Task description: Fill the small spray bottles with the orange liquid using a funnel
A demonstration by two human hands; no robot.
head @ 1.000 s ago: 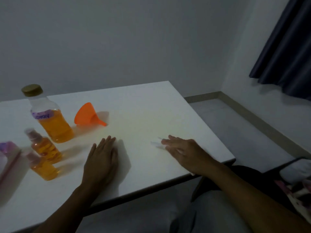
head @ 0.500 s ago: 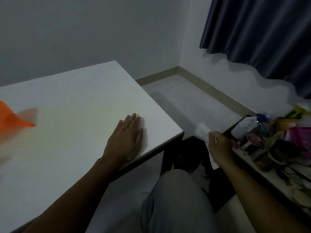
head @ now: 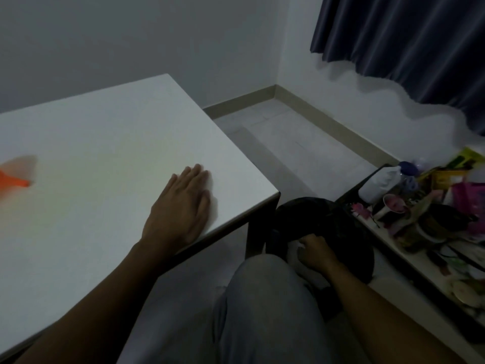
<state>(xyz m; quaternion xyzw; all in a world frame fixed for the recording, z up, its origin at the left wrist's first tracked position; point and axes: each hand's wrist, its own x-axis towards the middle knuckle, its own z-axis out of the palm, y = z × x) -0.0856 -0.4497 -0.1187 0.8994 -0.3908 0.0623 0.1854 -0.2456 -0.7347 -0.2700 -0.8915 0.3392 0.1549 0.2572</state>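
Gaze now falls past the right-hand corner of the table (head: 118,140), whereas a second ago it took in the table's left part with the spray bottles and the big bottle of orange liquid. Those are out of view, and of the funnel (head: 14,181) only the orange spout shows, lying at the table's far left. The left hand (head: 181,208) lies palm down on the table near its front right corner, fingers straight and relaxed, holding nothing, much as it lay before. The right hand (head: 313,252) is what has changed: a second ago it rested on the table over a small white scrap, half a second ago it held a white wad out beyond the table's right edge, and now it is low beside the table leg, at the mouth of a black bag (head: 341,227). Its fingers are curled, with something white at the fingertips; whether they still pinch it or have let go cannot be told. This reads as clearing rubbish away, so I judge the pouring paused or finished; the bottles' fill cannot be checked from here. A cluttered low shelf (head: 409,254) stands further right of the table.
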